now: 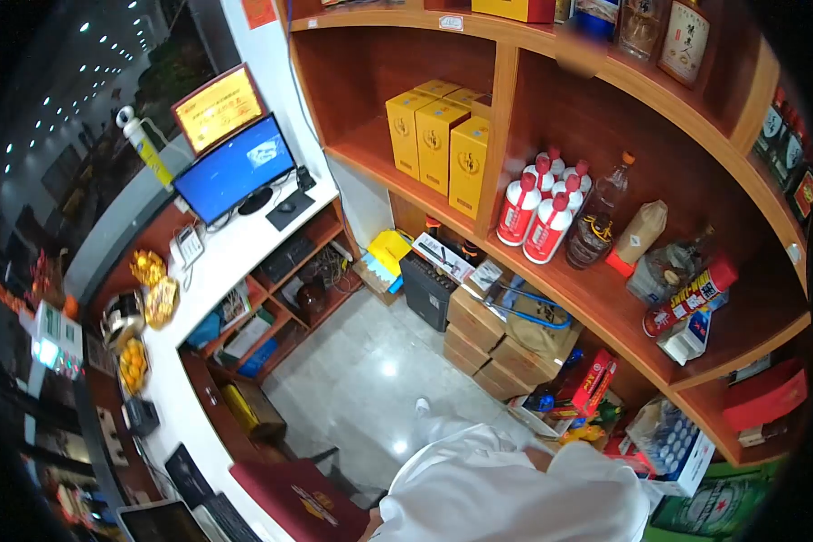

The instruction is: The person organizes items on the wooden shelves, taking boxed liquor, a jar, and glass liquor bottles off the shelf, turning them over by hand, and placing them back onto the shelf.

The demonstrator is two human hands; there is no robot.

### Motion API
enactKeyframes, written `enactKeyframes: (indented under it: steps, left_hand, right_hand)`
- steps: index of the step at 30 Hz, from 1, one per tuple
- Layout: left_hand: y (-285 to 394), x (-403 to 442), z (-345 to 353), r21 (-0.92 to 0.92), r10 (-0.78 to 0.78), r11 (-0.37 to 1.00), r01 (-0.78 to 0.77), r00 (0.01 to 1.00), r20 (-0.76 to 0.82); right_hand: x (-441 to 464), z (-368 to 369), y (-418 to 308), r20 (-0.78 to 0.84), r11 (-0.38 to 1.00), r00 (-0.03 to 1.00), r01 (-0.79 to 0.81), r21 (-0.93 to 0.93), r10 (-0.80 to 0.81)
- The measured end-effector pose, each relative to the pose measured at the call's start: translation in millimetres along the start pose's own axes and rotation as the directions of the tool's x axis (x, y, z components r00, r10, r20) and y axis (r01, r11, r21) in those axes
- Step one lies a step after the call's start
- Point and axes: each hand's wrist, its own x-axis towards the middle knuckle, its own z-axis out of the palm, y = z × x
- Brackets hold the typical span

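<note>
At the bottom of the view is my own white top, with a white shoe on the floor beyond it. Only a sliver of my left hand shows at the lower edge, close to the maroon chair back; its fingers are hidden. A patch of skin of my right hand or forearm shows between folds of white cloth. I cannot make out fingers there, nor anything held. Nearest to that side are cardboard boxes and a red package under the shelf.
A curved wooden shelf holds yellow boxes, red-and-white bottles and a red spray can. The white counter carries a monitor, a telephone and a fruit bowl. Grey tiled floor lies between.
</note>
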Motion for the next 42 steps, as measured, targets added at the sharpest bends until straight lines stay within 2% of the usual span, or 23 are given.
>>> enactKeyframes:
  steps: [3, 4, 5, 7, 9, 12, 14, 15, 16, 17, 18, 19, 20, 22, 23, 24, 26, 27, 28, 30, 36, 38, 42]
  left_hand:
    - [69, 17, -34, -0.105, 0.021, 0.994, -0.025, 0.999, -0.036]
    - [99, 27, -44, -0.158, 0.040, 0.986, -0.046, 0.998, -0.039]
    - [133, 41, -55, -0.211, 0.068, 0.975, -0.075, 0.997, -0.040]
    - [207, 57, -66, -0.238, 0.123, 0.962, -0.133, 0.991, -0.058]
    - [287, 59, -64, -0.257, 0.198, 0.943, -0.210, 0.977, -0.072]
    - [401, 68, -41, -0.272, 0.369, 0.892, -0.362, 0.929, -0.026]
    - [476, 74, -21, -0.239, 0.462, 0.866, -0.439, 0.885, 0.047]
    - [512, 81, -8, -0.219, 0.497, 0.856, -0.469, 0.863, 0.095]
    - [547, 84, 6, -0.201, 0.525, 0.846, -0.494, 0.839, 0.145]
    - [586, 77, 20, -0.179, 0.559, 0.828, -0.531, 0.802, 0.211]
    - [625, 82, 36, -0.172, 0.570, 0.821, -0.544, 0.768, 0.292]
    - [661, 88, 48, -0.159, 0.572, 0.815, -0.557, 0.731, 0.371]
    - [700, 93, 57, -0.112, 0.584, 0.782, -0.613, 0.657, 0.477]
    - [775, 90, 71, -0.094, 0.561, 0.729, -0.678, 0.514, 0.649]
    - [807, 77, 81, -0.130, 0.544, 0.726, -0.675, 0.448, 0.710]
    - [840, 44, 84, -0.056, 0.521, 0.720, -0.692, 0.485, 0.702]
    - [894, 21, 90, -0.024, 0.450, 0.718, -0.696, 0.437, 0.779]
    - [918, 20, 98, -0.001, 0.415, 0.694, -0.720, 0.399, 0.817]
    - [936, 22, 104, 0.020, 0.378, 0.671, -0.741, 0.365, 0.850]
    - [959, 16, 117, 0.049, 0.306, 0.637, -0.770, 0.311, 0.900]
    - [964, -40, 157, 0.047, 0.068, 0.650, -0.759, 0.120, 0.990]
    - [951, -65, 173, 0.016, 0.002, 0.657, -0.754, 0.023, 1.000]
    - [928, -127, 206, -0.001, -0.151, 0.583, -0.812, -0.109, 0.982]
  right_hand:
    - [41, -40, -82, -0.070, 0.998, 0.997, 0.025, 0.058, -0.021]
    - [68, -73, -135, -0.094, 0.970, 0.990, 0.124, 0.210, -0.106]
    - [94, -85, -174, -0.550, 0.821, 0.695, 0.570, 0.030, -0.462]
    - [77, -161, -273, -0.506, 0.824, 0.716, 0.566, 0.017, -0.482]
    - [79, -204, -328, -0.561, 0.605, 0.590, 0.773, 0.188, -0.580]
    - [0, -276, -405, -0.673, 0.645, 0.566, 0.745, 0.171, -0.476]
    - [-26, -304, -425, -0.798, 0.603, 0.475, 0.777, 0.181, -0.371]
    - [-49, -319, -437, -0.862, 0.668, 0.339, 0.744, 0.001, -0.376]
    - [-61, -332, -449, -0.903, 0.689, 0.254, 0.722, -0.062, -0.348]
    - [-79, -349, -462, -0.914, 0.780, 0.232, 0.613, -0.128, -0.332]
    - [-98, -367, -480, -0.913, 0.800, -0.005, 0.481, -0.359, -0.407]
    - [-111, -384, -495, -0.925, 0.848, -0.051, 0.384, -0.366, -0.376]
    - [-131, -405, -518, -0.889, 0.844, -0.206, 0.286, -0.454, -0.409]
    - [-156, -441, -555, -0.899, 0.900, -0.218, 0.137, -0.413, -0.379]
    - [-159, -459, -561, -0.931, 0.932, -0.122, 0.075, -0.354, -0.344]
    - [-160, -471, -565, -0.945, 0.947, -0.068, -0.038, -0.318, -0.320]
    - [-153, -496, -562, -0.966, 0.935, -0.015, -0.255, -0.246, -0.258]
    - [-147, -500, -554, -0.980, 0.945, 0.124, -0.272, -0.182, -0.153]
    - [-143, -497, -552, -0.973, 0.926, 0.187, -0.328, -0.189, -0.132]
    - [-144, -493, -561, -0.975, 0.909, 0.198, -0.381, -0.171, -0.100]
    - [-161, -443, -599, -0.982, 0.891, 0.172, -0.430, -0.142, -0.073]
    - [-171, -431, -605, -0.981, 0.903, 0.150, -0.392, -0.176, -0.126]
    - [-188, -429, -593, -0.980, 0.953, 0.177, -0.273, -0.135, -0.088]
